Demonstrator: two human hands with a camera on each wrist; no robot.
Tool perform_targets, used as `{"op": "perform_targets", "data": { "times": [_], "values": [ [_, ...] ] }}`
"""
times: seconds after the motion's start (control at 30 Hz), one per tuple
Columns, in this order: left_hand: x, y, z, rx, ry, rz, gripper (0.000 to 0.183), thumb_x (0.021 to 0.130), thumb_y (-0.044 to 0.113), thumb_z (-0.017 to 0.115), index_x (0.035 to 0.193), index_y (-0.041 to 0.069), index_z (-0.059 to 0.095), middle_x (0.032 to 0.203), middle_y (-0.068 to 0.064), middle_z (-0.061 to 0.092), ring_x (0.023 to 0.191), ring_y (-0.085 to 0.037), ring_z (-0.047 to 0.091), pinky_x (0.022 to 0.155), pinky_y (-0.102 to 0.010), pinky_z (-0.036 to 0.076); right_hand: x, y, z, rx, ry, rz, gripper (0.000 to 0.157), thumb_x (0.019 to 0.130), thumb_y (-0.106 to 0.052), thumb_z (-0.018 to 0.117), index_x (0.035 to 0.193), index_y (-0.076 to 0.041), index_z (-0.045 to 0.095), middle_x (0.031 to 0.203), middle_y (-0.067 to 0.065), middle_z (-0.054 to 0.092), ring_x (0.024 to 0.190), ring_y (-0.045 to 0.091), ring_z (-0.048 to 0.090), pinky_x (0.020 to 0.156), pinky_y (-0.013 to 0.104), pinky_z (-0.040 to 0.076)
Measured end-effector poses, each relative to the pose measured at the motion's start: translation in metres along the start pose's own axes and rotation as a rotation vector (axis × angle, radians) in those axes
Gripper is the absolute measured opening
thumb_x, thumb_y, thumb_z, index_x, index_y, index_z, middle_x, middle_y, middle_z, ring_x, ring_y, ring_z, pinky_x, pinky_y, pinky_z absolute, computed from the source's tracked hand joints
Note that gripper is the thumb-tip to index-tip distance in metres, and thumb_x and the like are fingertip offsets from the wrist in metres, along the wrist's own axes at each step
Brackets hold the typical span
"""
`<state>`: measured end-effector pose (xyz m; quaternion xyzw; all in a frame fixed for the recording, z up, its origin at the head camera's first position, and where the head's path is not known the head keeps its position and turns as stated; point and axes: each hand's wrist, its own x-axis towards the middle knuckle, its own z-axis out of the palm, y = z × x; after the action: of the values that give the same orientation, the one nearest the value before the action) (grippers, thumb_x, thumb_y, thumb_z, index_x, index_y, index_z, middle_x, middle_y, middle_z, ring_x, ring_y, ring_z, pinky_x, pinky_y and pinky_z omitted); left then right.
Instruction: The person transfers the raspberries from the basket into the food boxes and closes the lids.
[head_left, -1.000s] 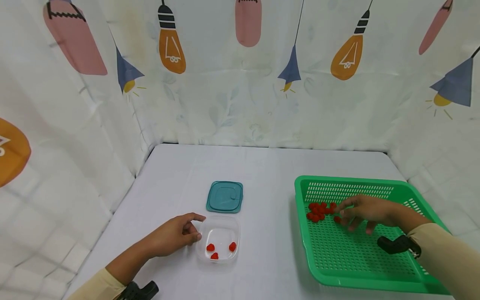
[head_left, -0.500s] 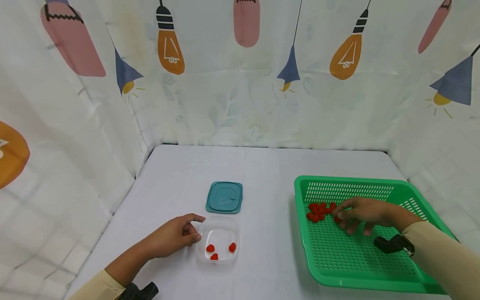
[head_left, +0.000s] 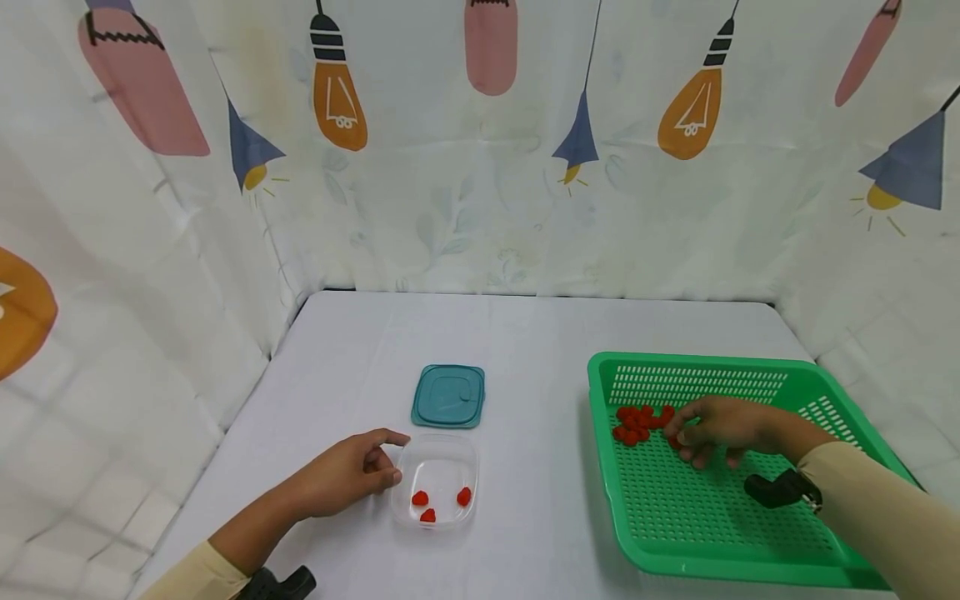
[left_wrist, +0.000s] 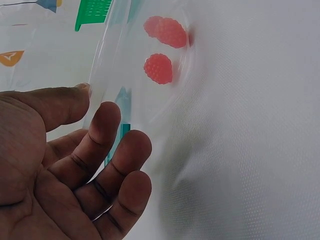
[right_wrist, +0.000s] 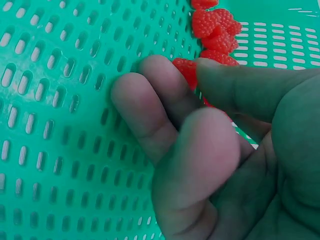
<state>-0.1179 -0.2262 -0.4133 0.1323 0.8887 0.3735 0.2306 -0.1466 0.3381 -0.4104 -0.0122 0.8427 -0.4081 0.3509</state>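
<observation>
In the head view my left hand (head_left: 345,475) has its thumb and index finger on the left rim of a clear plastic container (head_left: 438,458). Its other fingers curl loosely outside the wall. Red raspberries (left_wrist: 158,68) show through that wall in the left wrist view; three lie inside. My right hand (head_left: 727,429) reaches down into a green basket (head_left: 712,521). There its thumb and fingertips pinch a raspberry (right_wrist: 186,71), partly hidden by the fingers. Several more raspberries (head_left: 633,423) cluster just left of this hand.
A teal square lid (head_left: 448,396) lies flat behind the container on the white-covered table (head_left: 532,467). The basket's raised rim surrounds my right hand. A printed curtain (head_left: 480,192) hangs along the back and both sides.
My right hand has moved slightly left and down, its fingertips closing in on a raspberry at the cluster's right side. The left hand and container stay put.
</observation>
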Motion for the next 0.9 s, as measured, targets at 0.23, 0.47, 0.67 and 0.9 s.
{"op": "perform_targets", "data": {
  "times": [0.23,0.47,0.67,0.9],
  "values": [
    [0.0,0.0,0.0,-0.001,0.002,0.007,0.051,0.094,0.02,0.076,0.139,0.006,0.056,0.084,0.0,0.064,0.077,-0.02,0.058,0.061,-0.03,0.049,0.0,-0.006,0.001,0.013,-0.004,-0.043,0.025,0.104,-0.01,0.056,0.125,0.001,0.061,0.091,0.016,0.069,0.081,0.033,0.069,0.046,0.029,0.041],
    [0.0,-0.002,0.0,-0.009,0.002,0.012,0.052,0.094,0.021,0.076,0.139,0.005,0.056,0.084,0.0,0.064,0.077,-0.02,0.058,0.062,-0.03,0.05,-0.004,-0.016,-0.003,0.048,0.008,-0.101,0.027,0.105,-0.011,0.055,0.127,0.002,0.06,0.094,0.019,0.069,0.083,0.036,0.069,0.047,0.033,0.048],
    [0.0,-0.002,0.0,-0.006,0.0,0.015,0.052,0.094,0.021,0.076,0.139,0.005,0.056,0.084,-0.001,0.065,0.077,-0.02,0.058,0.062,-0.03,0.05,-0.005,-0.026,-0.006,0.085,0.054,-0.128,0.031,0.106,-0.013,0.056,0.132,0.003,0.057,0.101,0.02,0.067,0.087,0.036,0.07,0.05,0.039,0.053],
    [-0.001,0.0,0.0,0.001,0.004,0.009,0.052,0.094,0.02,0.076,0.139,0.004,0.056,0.084,-0.001,0.064,0.076,-0.02,0.058,0.062,-0.029,0.05,-0.011,-0.041,-0.01,0.1,0.063,-0.145,0.037,0.106,-0.018,0.056,0.136,0.003,0.052,0.105,0.023,0.066,0.089,0.037,0.07,0.054,0.04,0.055]
  ]
}}
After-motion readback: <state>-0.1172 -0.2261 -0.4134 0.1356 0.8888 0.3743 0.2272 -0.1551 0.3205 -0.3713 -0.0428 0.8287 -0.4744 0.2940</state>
